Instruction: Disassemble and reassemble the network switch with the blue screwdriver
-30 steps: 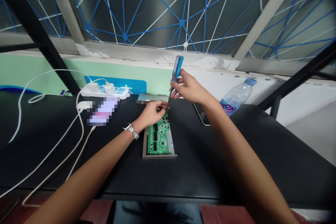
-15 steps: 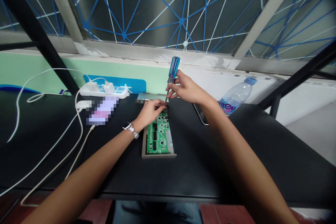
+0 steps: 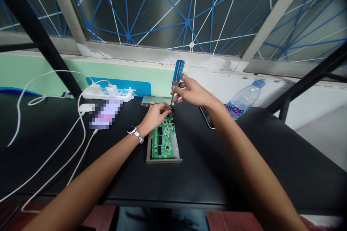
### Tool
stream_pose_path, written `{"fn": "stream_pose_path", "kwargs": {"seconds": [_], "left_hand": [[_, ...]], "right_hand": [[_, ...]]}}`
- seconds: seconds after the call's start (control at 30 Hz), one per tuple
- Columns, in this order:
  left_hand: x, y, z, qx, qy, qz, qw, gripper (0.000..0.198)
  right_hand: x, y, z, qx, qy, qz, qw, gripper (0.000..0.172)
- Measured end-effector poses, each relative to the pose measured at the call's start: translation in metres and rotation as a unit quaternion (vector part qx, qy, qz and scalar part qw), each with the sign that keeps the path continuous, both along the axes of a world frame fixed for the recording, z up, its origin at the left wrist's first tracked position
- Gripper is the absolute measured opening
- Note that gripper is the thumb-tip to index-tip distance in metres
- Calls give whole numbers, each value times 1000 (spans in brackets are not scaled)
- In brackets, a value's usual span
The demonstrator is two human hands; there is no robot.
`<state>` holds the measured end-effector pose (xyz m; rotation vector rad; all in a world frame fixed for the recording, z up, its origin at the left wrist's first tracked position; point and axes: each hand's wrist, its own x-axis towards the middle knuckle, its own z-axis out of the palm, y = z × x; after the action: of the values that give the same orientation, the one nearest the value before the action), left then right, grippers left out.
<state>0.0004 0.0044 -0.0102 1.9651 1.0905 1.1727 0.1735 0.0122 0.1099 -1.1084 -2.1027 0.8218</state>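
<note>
My right hand point(image 3: 191, 92) grips a screwdriver with a translucent blue handle point(image 3: 178, 73) between thumb and fingers, with its thin shaft pointing down to the far end of a green circuit board point(image 3: 162, 140). The board lies in an open grey metal case point(image 3: 164, 161) on the black table point(image 3: 230, 166). My left hand point(image 3: 155, 114) is curled over the board's far end beside the screwdriver tip. The fingers hide the tip and whatever they touch. A metal watch circles my left wrist point(image 3: 136, 133).
A grey metal cover point(image 3: 155, 100) lies beyond the case. To the left stand a white power strip point(image 3: 107, 94) with plugs, white cables and a pixelated object point(image 3: 106, 114). To the right lie a phone point(image 3: 206, 117) and a water bottle point(image 3: 244, 99). The table's near edge runs below my arms.
The screwdriver has tilted more upright and its handle has shifted left and down, with my right hand following. My left hand has moved slightly toward the far end of the board.
</note>
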Motion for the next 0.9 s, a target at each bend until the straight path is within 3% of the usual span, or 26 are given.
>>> {"fn": "stream_pose_path", "kwargs": {"seconds": [0.1,0.2,0.3,0.6,0.9], "left_hand": [[0,1,-2,5,4,10,1000,8],[1,3,-5,7,9,18,1000,9],[1,3,-4,12,14,18,1000,8],[-1,1,-2,15,16,18,1000,6],[-1,2,-5,15,18,13,1000,8]], "right_hand": [[-3,-1,-2,77,-56,-83,992,30],[-8,-1,-4,178,-110,-175,962,40],[-12,-1,-7,226,-130,-219,940,43],[-18,-1,-10,235,-119,-223,939,35],[-12,4,-12,223,-77,-159,959,28]]}}
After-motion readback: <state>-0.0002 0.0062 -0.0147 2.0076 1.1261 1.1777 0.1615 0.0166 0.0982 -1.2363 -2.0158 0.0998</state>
